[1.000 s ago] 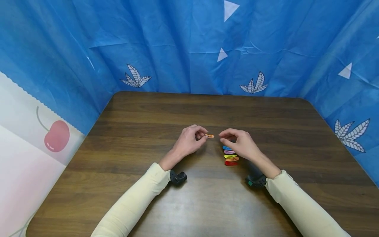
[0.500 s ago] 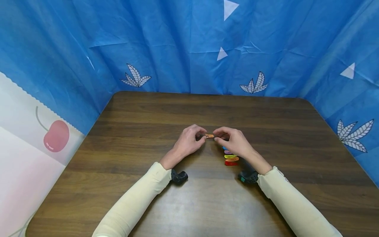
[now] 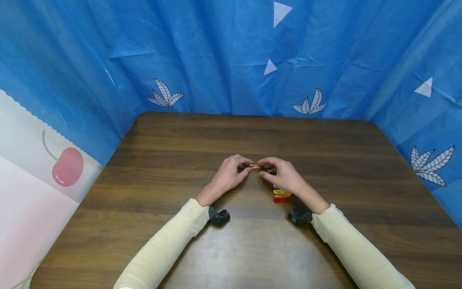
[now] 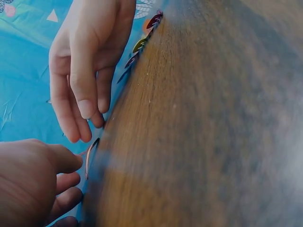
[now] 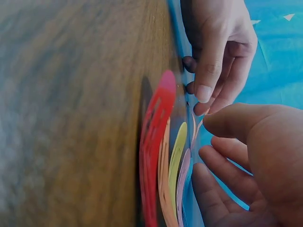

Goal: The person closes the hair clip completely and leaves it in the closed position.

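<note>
In the head view, my left hand [image 3: 231,171] pinches the left end of an orange snap hair clip [image 3: 255,166] between thumb and index finger. The clip's two strips [image 4: 89,158] stand spread apart in the left wrist view. My right hand [image 3: 283,174] is at the clip's other end, thumb and fingers parted around it without gripping. Under that hand a column of hair clips lies on the table: red [image 3: 282,199], orange [image 3: 283,195], yellow [image 3: 280,192] and purple [image 5: 182,182]. A blue clip [image 5: 188,189] beyond them is covered in the head view.
The brown wooden table [image 3: 180,140] spreads under both arms. A blue curtain [image 3: 231,60] hangs along its back edge, and a white cloth with a cherry print [image 3: 67,166] hangs at the left. Dark wrist cameras [image 3: 218,216] sit under both sleeves.
My right hand has moved left to the end of the orange clip, then its thumb and index finger have parted more. My left hand stays nearly in place, with the clip still at its fingertips.
</note>
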